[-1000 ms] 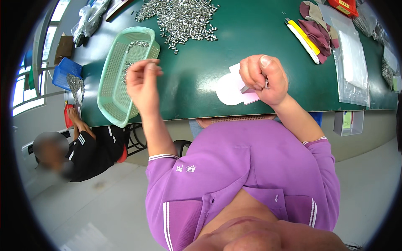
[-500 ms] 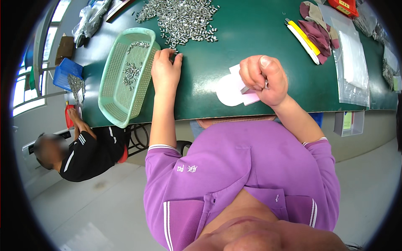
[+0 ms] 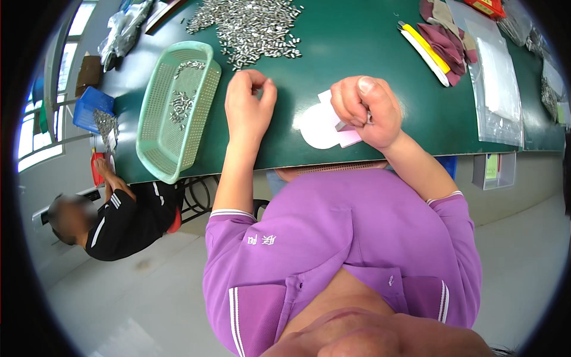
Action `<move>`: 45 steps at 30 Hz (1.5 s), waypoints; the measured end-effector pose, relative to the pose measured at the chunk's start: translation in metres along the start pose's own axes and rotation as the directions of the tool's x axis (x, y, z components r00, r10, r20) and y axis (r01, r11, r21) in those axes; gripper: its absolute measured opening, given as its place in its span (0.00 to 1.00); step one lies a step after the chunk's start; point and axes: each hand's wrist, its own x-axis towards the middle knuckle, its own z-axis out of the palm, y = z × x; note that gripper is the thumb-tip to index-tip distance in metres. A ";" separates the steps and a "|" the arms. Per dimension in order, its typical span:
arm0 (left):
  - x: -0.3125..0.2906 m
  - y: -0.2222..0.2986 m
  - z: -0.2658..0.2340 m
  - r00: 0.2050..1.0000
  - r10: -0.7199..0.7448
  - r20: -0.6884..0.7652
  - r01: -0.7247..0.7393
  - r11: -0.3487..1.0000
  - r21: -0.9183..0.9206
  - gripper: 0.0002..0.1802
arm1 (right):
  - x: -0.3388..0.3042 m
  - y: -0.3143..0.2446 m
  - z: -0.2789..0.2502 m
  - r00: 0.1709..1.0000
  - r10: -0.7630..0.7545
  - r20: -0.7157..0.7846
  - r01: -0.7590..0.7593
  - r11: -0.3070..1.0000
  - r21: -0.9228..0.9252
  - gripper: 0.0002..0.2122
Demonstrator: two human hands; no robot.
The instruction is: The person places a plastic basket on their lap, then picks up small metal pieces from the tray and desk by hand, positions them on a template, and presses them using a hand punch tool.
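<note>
My left hand (image 3: 250, 107) hovers over the green table (image 3: 285, 128), between the basket and the white disc. Its fingers are curled in a pinch, and whatever may be in them is hidden. A fist is what my right hand (image 3: 370, 113) makes, above the white disc (image 3: 318, 127) and a pale pink card (image 3: 350, 138). From it juts the grey edge of a small metal piece (image 3: 341, 125); the rest is covered by the fingers. Beside my left arm stands a mint-green mesh basket (image 3: 146, 140) with some small metal pins (image 3: 181, 107) inside.
A big heap of small shiny metal pins (image 3: 253, 27) lies at the back. To the right are a yellow-and-white cutter (image 3: 425, 53), maroon gloves (image 3: 443, 44) and clear plastic bags (image 3: 496, 89). A person in black (image 3: 134, 217) sits at the left near a blue bin (image 3: 89, 109).
My left hand has moved right, away from the basket's rim and the pin heap, and its fingers have curled in. My right hand stays closed over the white disc.
</note>
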 end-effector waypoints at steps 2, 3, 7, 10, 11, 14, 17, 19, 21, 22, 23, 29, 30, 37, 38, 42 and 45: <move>-0.017 0.021 0.001 0.990 -0.091 0.108 0.117 0.957 -0.265 0.09 | 0.002 0.000 0.001 0.999 -0.044 0.016 0.044 0.999 0.026 0.19; -0.025 0.029 0.003 0.978 -0.134 0.162 0.189 0.900 -0.393 0.09 | 0.002 -0.001 0.002 0.999 -0.040 0.004 0.040 0.999 0.020 0.19; -0.045 0.047 0.009 0.961 0.042 0.274 0.068 0.923 -0.378 0.09 | 0.001 -0.004 -0.001 1.000 -0.012 -0.009 0.013 0.999 0.050 0.19; -0.049 0.051 0.018 0.945 0.110 0.309 0.013 0.929 -0.370 0.08 | 0.001 -0.006 -0.002 0.995 -0.096 -0.019 0.096 0.995 -0.003 0.18; -0.052 0.051 0.021 0.939 0.125 0.320 -0.002 0.933 -0.359 0.08 | 0.000 -0.006 -0.002 0.995 -0.094 -0.028 0.094 0.996 -0.007 0.18; -0.054 0.049 0.023 0.932 0.152 0.329 -0.043 0.948 -0.316 0.08 | 0.002 -0.007 0.002 0.993 -0.104 -0.056 0.102 0.994 -0.040 0.19; -0.055 0.051 0.022 0.936 0.114 0.333 -0.031 0.969 -0.245 0.09 | 0.000 -0.007 0.001 0.997 -0.057 -0.052 0.058 0.998 0.034 0.18; -0.055 0.051 0.021 0.933 0.085 0.350 0.008 0.966 -0.257 0.08 | 0.000 -0.005 0.000 0.997 -0.066 -0.046 0.068 0.996 0.050 0.17; -0.055 0.052 0.020 0.935 0.054 0.350 0.043 0.964 -0.264 0.08 | 0.000 -0.005 0.000 0.998 -0.057 -0.031 0.058 0.997 0.041 0.17; -0.055 0.053 0.020 0.938 0.022 0.346 0.077 0.960 -0.269 0.08 | 0.000 -0.005 0.001 0.998 -0.056 -0.033 0.057 0.997 0.042 0.17; -0.056 0.052 0.020 0.937 0.022 0.349 0.078 0.960 -0.270 0.08 | 0.001 -0.006 0.002 0.998 -0.052 -0.045 0.053 0.998 0.023 0.18; -0.056 0.050 0.020 0.931 0.050 0.362 0.045 0.968 -0.247 0.07 | 0.002 -0.005 0.003 0.999 -0.010 -0.041 0.011 1.000 0.020 0.18; -0.055 0.050 0.019 0.926 0.034 0.376 0.062 0.969 -0.240 0.07 | 0.002 -0.005 0.003 0.999 -0.018 -0.037 0.019 1.000 0.020 0.19; -0.055 0.049 0.021 0.920 0.004 0.391 0.102 0.963 -0.248 0.06 | 0.001 -0.006 0.003 0.999 -0.025 -0.023 0.025 1.000 0.010 0.19; -0.055 0.049 0.020 0.920 0.002 0.391 0.103 0.963 -0.248 0.06 | 0.001 -0.006 0.004 1.000 -0.027 -0.016 0.027 1.000 0.008 0.20; -0.055 0.049 0.020 0.929 0.024 0.369 0.074 0.966 -0.249 0.06 | 0.000 -0.007 0.002 1.000 -0.010 0.013 0.009 0.999 0.052 0.18; -0.055 0.050 0.021 0.937 0.051 0.346 0.045 0.964 -0.264 0.06 | -0.001 -0.007 0.002 0.999 -0.018 0.036 0.015 0.998 0.060 0.18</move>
